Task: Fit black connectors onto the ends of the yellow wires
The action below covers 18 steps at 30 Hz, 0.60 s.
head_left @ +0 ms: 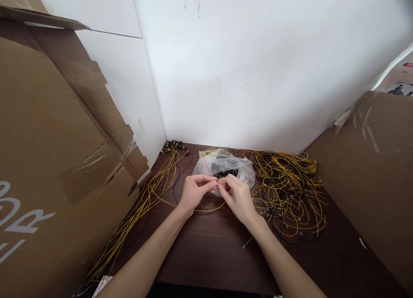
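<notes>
My left hand (pixel 195 191) and my right hand (pixel 238 198) meet at the fingertips over the dark table, both closed in a pinch. What they hold between them is too small and too covered by the fingers to name. A yellow wire (pixel 206 210) curves below the hands toward the right one; whether its end lies in the fingers cannot be seen. Just behind the fingertips lies an open clear plastic bag (pixel 245 169) with small black parts (pixel 229 173) in it.
To the right lies a tangled heap of yellow wires (pixel 284 190). At the left, a bundle of yellow wires (pixel 151 192) ends in black connectors (pixel 174 146) at the back corner. Cardboard panels (pixel 80 138) stand left and right (pixel 371 160); a white wall (pixel 251 74) closes the back.
</notes>
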### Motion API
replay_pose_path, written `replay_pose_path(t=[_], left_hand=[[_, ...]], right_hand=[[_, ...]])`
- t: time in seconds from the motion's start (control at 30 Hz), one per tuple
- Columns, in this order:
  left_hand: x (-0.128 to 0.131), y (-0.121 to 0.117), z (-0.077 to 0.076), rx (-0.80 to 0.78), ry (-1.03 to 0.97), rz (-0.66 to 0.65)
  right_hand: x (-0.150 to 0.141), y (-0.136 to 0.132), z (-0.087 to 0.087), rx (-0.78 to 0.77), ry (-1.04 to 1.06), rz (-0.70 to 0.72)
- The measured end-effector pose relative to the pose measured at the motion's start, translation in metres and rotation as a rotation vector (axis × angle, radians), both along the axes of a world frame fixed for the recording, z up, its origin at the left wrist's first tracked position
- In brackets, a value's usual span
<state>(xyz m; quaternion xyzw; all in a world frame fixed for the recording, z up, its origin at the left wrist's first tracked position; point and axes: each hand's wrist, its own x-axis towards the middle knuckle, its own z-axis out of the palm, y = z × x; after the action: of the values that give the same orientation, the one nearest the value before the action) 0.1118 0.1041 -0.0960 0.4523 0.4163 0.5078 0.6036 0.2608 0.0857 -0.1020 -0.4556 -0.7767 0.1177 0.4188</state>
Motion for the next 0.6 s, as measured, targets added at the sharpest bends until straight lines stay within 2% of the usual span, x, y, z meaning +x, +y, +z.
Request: replay_pose_path(t=[0.1, 0.4, 0.6], left_hand=[[-0.0009, 0.0002, -0.0002, 0.02, 0.023, -0.01], [-0.0025, -0.0004, 0.0001, 0.043, 0.072, -0.05], [-0.0007, -0.0008, -0.0014, 0.016, 0.092, -0.053]], right_hand=[[-0.0009, -0.0001, 0.0, -0.026, 0.044, -0.006], [0.0004, 0.0004, 0.001, -0.057, 0.005, -0.032], [-0.0006, 0.0022, 0.0051, -0.167, 0.166, -0.095]])
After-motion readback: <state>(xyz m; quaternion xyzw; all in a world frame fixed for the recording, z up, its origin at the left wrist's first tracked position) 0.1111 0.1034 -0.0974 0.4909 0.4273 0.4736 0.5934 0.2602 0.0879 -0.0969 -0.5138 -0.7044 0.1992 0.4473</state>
